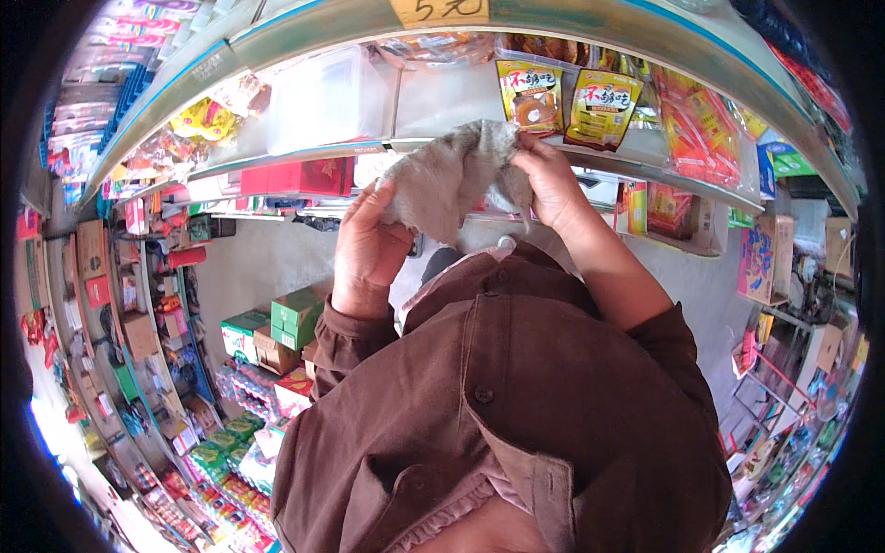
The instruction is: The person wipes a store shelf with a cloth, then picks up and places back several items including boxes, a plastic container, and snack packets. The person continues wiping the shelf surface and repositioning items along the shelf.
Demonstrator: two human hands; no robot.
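A crumpled grey cloth hangs between my two hands, in front of a metal store shelf. Its left end is pinched by my left hand, thumb on top. At the upper right corner, my right hand grips the cloth near the shelf's front edge. Just beyond that hand, a yellow snack packet leans on the shelf, with a second yellow packet to its right. A translucent plastic bin stands on the shelf to the left.
Orange-red snack packets lie at the shelf's right. Red boxes and an open carton sit on a lower level. An upper shelf edge crosses above. Green cartons stand on the floor at left, near stocked shelving.
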